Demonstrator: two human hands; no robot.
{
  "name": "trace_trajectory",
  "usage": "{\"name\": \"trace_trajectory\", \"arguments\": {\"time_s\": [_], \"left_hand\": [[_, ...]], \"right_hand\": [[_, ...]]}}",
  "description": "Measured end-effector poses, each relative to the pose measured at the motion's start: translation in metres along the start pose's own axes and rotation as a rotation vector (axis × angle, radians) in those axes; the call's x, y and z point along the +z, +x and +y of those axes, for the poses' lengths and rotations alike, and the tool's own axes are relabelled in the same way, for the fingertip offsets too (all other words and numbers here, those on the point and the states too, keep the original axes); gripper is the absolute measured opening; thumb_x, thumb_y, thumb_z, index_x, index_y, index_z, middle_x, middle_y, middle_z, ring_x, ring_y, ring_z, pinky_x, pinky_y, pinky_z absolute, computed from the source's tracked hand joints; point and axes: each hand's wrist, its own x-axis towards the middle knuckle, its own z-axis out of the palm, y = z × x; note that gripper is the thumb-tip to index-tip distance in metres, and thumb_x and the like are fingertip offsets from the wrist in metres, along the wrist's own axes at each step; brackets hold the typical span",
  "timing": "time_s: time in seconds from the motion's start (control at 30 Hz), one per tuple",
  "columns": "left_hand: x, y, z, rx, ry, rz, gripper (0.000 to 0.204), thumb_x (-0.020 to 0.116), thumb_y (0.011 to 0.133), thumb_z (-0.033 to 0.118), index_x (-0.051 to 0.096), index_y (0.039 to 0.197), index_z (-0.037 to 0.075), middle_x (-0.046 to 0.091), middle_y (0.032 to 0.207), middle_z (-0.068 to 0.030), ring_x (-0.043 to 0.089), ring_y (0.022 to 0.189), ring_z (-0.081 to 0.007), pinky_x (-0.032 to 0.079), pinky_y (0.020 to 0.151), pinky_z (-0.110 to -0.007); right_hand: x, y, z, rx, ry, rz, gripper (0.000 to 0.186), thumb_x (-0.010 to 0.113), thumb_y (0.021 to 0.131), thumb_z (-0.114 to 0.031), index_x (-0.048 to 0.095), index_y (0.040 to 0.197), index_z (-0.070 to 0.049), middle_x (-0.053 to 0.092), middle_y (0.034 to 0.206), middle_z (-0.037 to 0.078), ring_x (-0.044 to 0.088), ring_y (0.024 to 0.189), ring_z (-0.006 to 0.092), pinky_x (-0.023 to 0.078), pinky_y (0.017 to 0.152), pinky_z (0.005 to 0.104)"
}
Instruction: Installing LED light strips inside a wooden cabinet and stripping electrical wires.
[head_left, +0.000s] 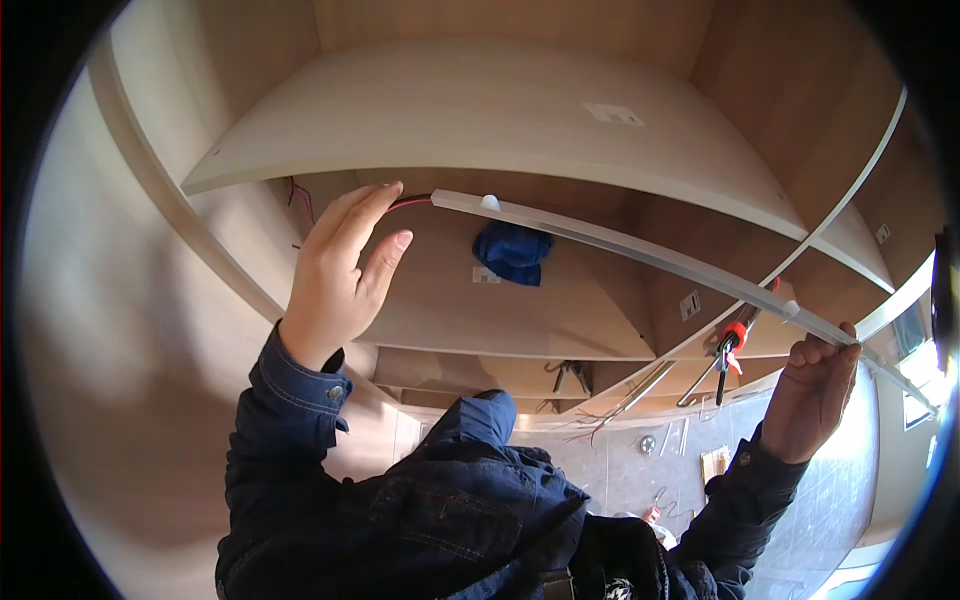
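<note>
Spanning twelve to four o'clock, the slim bar (pixel 660 258) appears light, bendable, best supported at both ends; the worker's right hand (pixel 808 405) pinches it near four, while the left hand (pixel 345 265), thumb spread at ten, shows no certain grip on the lead (pixel 412 201).

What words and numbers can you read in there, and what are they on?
None I can read.
White label on the upper shelf: too blurred.
Small label by the blue cloth, lower shelf: too blurred.
Upright panel label: too small.
Far-right label inside the cabinet: too small.
White mark on dark clothing: can't tell if it's writing.
</note>
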Motion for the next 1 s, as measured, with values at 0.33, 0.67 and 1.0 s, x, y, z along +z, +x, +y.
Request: {"name": "trace_trajectory", "arguments": {"time_s": [0.33, 0.67, 1.0], "left_hand": [[-0.021, 0.007, -0.002, 0.070, 0.114, 0.284, 0.039, 0.070, 0.090, 0.001, 0.062, 0.128, 0.000, 0.066, 0.118, -0.0167, 0.067, 0.096, -0.0294, 0.055, 0.083, -0.035], [-0.048, -0.007, -0.001, 0.010, 0.331, 0.467, 0.038, 0.067, 0.091, 0.001, 0.061, 0.128, 0.000, 0.063, 0.119, -0.0161, 0.063, 0.101, -0.0298, 0.053, 0.086, -0.036], [-0.071, 0.001, -0.012, -0.246, 0.171, 0.476, 0.034, 0.064, 0.097, 0.008, 0.059, 0.130, 0.000, 0.063, 0.116, -0.0146, 0.065, 0.092, -0.0263, 0.054, 0.082, -0.033]], "right_hand": [[0.042, 0.009, -0.018, -0.019, 0.018, 0.031, 0.033, 0.049, 0.111, -0.023, 0.060, 0.131, 0.001, 0.064, 0.091, 0.006, 0.061, 0.078, 0.0119, 0.050, 0.070, 0.0227], [0.083, 0.003, -0.031, -0.032, 0.057, 0.027, 0.032, 0.051, 0.110, -0.026, 0.062, 0.127, 0.000, 0.067, 0.084, 0.006, 0.065, 0.070, 0.0126, 0.055, 0.069, 0.0230], [0.127, 0.012, -0.043, -0.006, 0.142, 0.059, 0.030, 0.055, 0.108, -0.024, 0.062, 0.123, 0.002, 0.073, 0.086, 0.014, 0.073, 0.070, 0.0189, 0.060, 0.068, 0.0266]]}}
